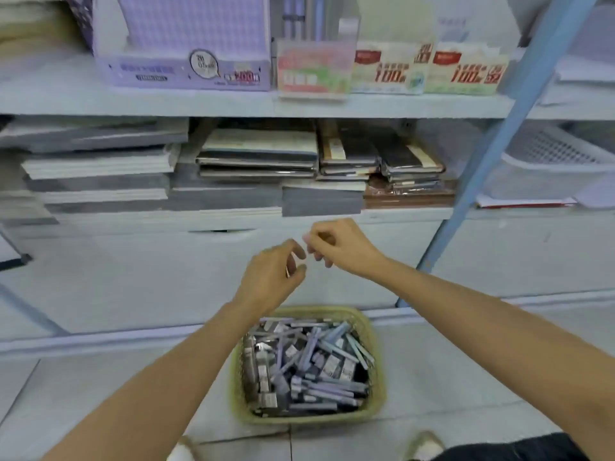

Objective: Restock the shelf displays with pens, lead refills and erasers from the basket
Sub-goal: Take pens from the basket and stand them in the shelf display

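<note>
- So, hand state?
- Both are raised in front of the white cabinet panel [166, 277], above the basket. The left hand [271, 274] and right hand [336, 247] are held close together, fingertips almost meeting. Fingers are curled on both. Whether anything small is pinched there cannot be told, as the detail is lost to motion blur.
- Basket position?
- The yellow-green basket [377, 367] is set on the tiled floor [100, 394], directly under the hands and just in front of the cabinet base. It is filled with a loose pile: pastel purple and blue pens [312, 347] mixed with small dark packs [332, 364] carrying white labels. Which packs are lead refills and which erasers cannot be read.
- Displays?
- They are lined up on the upper shelf [233, 106]. A purple box [186, 74] is placed at left and a pink-and-green display [312, 71] just beside it. Next come a red-lettered display [387, 69] and a second red-lettered display [466, 73], side by side. Their contents cannot be made out.
- Anything else?
- Notebook stacks [256, 154] are laid flat on the lower shelf. A blue post [499, 151] is seen crossing diagonally at right, with a white mesh tray [552, 154] behind it.
</note>
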`<state>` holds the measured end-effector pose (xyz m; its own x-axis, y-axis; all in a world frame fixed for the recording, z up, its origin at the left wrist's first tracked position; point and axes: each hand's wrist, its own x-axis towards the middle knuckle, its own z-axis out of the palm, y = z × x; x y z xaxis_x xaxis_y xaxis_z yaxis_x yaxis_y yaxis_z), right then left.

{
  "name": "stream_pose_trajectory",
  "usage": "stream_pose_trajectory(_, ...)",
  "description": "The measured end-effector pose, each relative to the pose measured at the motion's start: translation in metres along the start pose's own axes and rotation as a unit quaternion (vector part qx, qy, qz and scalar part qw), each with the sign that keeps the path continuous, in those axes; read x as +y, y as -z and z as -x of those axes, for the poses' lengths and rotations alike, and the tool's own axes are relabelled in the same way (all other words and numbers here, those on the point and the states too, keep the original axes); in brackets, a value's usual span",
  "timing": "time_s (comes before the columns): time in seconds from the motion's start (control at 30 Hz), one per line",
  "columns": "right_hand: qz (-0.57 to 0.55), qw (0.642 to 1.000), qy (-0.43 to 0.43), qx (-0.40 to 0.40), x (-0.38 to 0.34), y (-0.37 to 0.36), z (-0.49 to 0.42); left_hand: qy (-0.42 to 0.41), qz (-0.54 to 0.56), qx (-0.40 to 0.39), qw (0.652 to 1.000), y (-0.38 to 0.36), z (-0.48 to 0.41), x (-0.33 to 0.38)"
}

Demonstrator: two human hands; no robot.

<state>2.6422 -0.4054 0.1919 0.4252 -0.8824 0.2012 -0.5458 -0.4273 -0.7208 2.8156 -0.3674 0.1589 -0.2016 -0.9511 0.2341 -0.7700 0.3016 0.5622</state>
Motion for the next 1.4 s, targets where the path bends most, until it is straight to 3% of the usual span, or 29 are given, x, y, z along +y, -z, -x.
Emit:
stream_pose_trajectory(0.13,0.066,0.976,-0.131,-0.161,0.081,-0.063,0.039,0.106,-0.017,-0.159,0.981,-0.075,0.048,-0.051)
stream_pose_trajectory(0.3,0.143,0.879,-0.236,-0.389,0.153,-0.122,0.093,0.139,-0.017,-0.304,0.942,-0.144,0.089,-0.089)
stream_pose_trajectory(0.43,0.194,0.862,-0.215,-0.417,0.18,-0.147,0.121,0.115,-0.006,-0.342,0.933,-0.173,0.109,-0.106)
stream_pose_trajectory(0.6,0.246,0.858,-0.14,-0.428,0.193,-0.163,0.132,0.112,0.005,-0.312,0.943,-0.187,0.12,-0.116)
stream_pose_trajectory(0.73,0.203,0.874,-0.138,-0.42,0.199,-0.165,0.133,0.109,0.029,-0.273,0.955,-0.188,0.117,-0.116)
stream_pose_trajectory(0.9,0.06,0.911,-0.201,-0.356,0.196,-0.139,0.114,0.189,0.089,-0.065,0.976,-0.177,0.1,-0.104)
stream_pose_trajectory(0.97,-0.015,0.926,-0.215,-0.309,0.186,-0.133,0.108,0.279,0.171,-0.049,0.944,-0.172,0.091,-0.095)
stream_pose_trajectory(1.07,-0.113,0.927,-0.207,-0.291,0.163,-0.139,0.101,0.372,0.406,-0.179,0.815,-0.171,0.082,-0.08)
stream_pose_trajectory(1.1,-0.126,0.926,-0.196,-0.296,0.156,-0.144,0.101,0.387,0.47,-0.18,0.773,-0.173,0.081,-0.076)
stream_pose_trajectory(1.17,-0.14,0.925,-0.186,-0.301,0.143,-0.156,0.1,0.431,0.553,-0.112,0.704,-0.177,0.08,-0.069)
stream_pose_trajectory(1.3,-0.143,0.92,-0.177,-0.319,0.134,-0.162,0.092,0.467,0.565,0.003,0.68,-0.176,0.079,-0.069)
stream_pose_trajectory(1.4,-0.077,0.948,-0.195,-0.239,0.148,-0.154,0.085,0.456,0.523,0.044,0.719,-0.166,0.077,-0.078)
